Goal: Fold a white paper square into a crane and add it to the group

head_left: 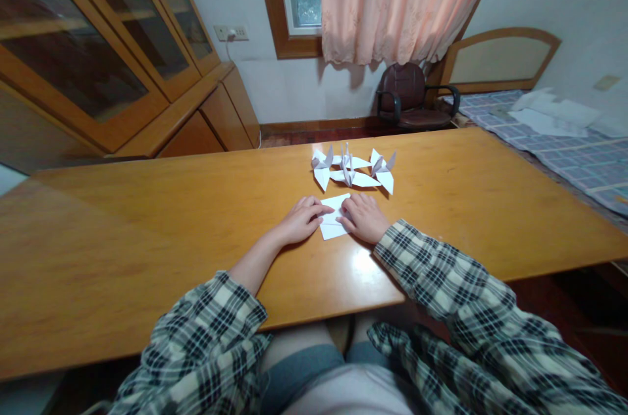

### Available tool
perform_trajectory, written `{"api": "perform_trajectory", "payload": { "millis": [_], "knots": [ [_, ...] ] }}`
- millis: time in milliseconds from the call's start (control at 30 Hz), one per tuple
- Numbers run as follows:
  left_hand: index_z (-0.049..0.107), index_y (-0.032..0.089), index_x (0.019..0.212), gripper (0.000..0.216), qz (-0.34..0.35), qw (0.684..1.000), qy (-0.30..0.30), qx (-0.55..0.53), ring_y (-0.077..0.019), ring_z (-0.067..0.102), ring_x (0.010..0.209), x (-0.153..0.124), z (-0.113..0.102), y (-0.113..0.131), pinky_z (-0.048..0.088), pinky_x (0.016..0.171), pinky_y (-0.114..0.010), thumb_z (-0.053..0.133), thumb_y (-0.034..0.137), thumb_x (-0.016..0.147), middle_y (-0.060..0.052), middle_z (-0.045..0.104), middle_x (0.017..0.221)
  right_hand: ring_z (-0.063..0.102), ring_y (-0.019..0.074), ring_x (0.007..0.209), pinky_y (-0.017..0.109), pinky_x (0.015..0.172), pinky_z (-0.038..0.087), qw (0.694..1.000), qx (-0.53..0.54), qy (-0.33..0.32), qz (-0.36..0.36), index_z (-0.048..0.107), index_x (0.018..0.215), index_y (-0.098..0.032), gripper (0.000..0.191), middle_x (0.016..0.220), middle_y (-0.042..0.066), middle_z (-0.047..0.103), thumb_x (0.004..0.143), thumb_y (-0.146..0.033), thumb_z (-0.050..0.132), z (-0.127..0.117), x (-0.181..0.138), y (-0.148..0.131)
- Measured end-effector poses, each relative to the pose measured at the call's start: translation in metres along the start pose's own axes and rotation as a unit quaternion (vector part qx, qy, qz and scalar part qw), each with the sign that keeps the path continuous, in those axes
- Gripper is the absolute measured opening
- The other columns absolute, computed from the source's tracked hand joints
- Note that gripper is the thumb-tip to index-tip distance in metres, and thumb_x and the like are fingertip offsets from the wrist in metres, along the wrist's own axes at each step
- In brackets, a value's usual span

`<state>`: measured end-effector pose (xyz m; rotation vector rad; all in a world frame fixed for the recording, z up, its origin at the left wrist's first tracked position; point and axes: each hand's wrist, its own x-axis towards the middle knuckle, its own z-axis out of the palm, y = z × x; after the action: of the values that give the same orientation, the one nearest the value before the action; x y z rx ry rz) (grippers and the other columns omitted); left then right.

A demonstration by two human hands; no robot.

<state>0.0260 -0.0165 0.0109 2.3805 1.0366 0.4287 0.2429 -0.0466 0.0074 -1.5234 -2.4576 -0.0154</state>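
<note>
A small folded sheet of white paper point(331, 226) lies on the wooden table in front of me, with crease lines across it. My left hand point(303, 218) is closed on its left edge, the fingertips pressing on the paper. At the opposite edge my right hand point(364, 216) has its fingers curled on the paper, covering its right part. Just beyond the sheet stand several white paper cranes, among them a left one point(322, 169), a front middle one point(349, 176) and a right one point(383, 169). Neither hand touches the cranes.
The wide wooden table point(147, 232) stretches to both sides, its near edge close to my lap. Behind it are a brown office chair point(405, 91) and a pink curtain point(387, 2). A glass-doored cabinet point(147, 55) stands left, a bed point(544, 140) right.
</note>
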Motion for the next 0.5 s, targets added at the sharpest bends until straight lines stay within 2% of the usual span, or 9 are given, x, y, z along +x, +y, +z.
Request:
{"api": "perform_trajectory", "payload": {
  "millis": [200, 333, 500],
  "knots": [
    [0.063, 0.028, 0.115, 0.035, -0.013, 1.000, 0.006, -0.007, -0.0196, 0.047, 0.104, 0.000, 0.001, 0.003, 0.038, 0.098, -0.037, 0.041, 0.020, 0.089, -0.005, 0.053, 0.105, 0.044, 0.0240, 0.090, 0.035, 0.076, 0.029, 1.000, 0.002, 0.000, 0.002, 0.053, 0.093, -0.018, 0.025, 0.094, 0.008, 0.056, 0.089, -0.042, 0.049, -0.002, 0.000, -0.001],
    [0.065, 0.026, 0.108, 0.026, -0.035, 0.998, 0.053, 0.014, -0.0208, 0.048, 0.099, 0.002, 0.007, 0.007, 0.040, 0.093, -0.037, 0.050, 0.028, 0.087, -0.004, 0.055, 0.098, 0.044, 0.0244, 0.090, 0.036, 0.076, 0.029, 1.000, 0.004, 0.000, 0.012, 0.053, 0.094, -0.018, 0.023, 0.095, 0.009, 0.055, 0.088, -0.040, 0.049, -0.004, 0.000, -0.004],
    [0.064, 0.026, 0.108, 0.025, -0.035, 0.997, 0.056, 0.031, -0.0210, 0.049, 0.097, 0.004, 0.011, 0.008, 0.040, 0.090, -0.037, 0.054, 0.028, 0.085, -0.004, 0.054, 0.096, 0.044, 0.0260, 0.092, 0.037, 0.077, 0.029, 0.999, -0.006, 0.024, 0.033, 0.052, 0.093, -0.018, 0.024, 0.095, 0.010, 0.054, 0.085, -0.041, 0.050, -0.007, -0.001, -0.015]
  ]
}}
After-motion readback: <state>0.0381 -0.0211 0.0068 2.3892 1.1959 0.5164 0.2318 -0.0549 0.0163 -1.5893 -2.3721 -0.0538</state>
